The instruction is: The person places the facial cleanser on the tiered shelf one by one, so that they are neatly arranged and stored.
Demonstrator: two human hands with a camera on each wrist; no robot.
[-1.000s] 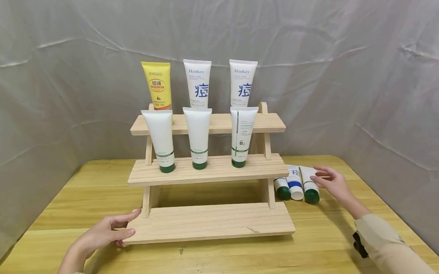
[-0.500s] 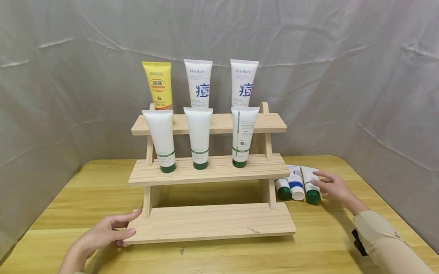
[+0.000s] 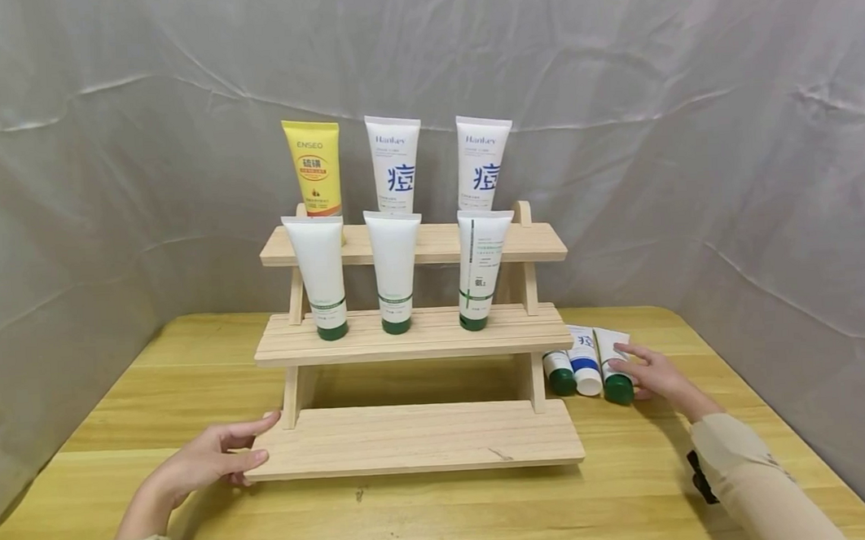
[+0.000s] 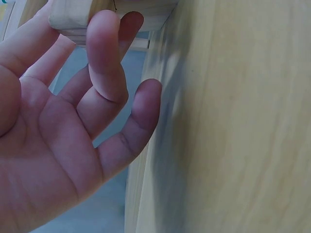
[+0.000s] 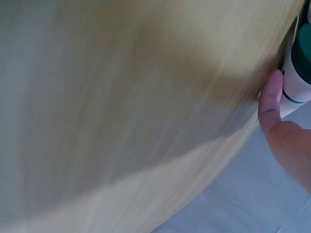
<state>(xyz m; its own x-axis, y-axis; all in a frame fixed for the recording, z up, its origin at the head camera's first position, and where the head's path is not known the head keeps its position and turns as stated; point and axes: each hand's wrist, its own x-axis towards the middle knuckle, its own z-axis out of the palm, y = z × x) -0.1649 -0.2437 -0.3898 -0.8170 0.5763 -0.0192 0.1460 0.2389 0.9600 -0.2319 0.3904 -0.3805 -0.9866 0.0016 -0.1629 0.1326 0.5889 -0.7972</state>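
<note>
A three-tier wooden rack stands on the table. My left hand rests open against the left end of its bottom board, fingers relaxed beside the board's end. Right of the rack lie three tubes side by side. My right hand touches the rightmost one, a white tube with a green cap. In the right wrist view my thumb presses against this tube. Next to it lie a blue-banded tube and another green-capped tube.
The middle tier holds three white green-capped tubes. On the top tier stand a yellow tube and two white tubes with blue characters. The yellow wooden table stretches in front; grey cloth hangs behind and beside it.
My right hand has slid lower and closer onto the rightmost tube, its fingers now lying on it. The left hand has stayed at the bottom board.
</note>
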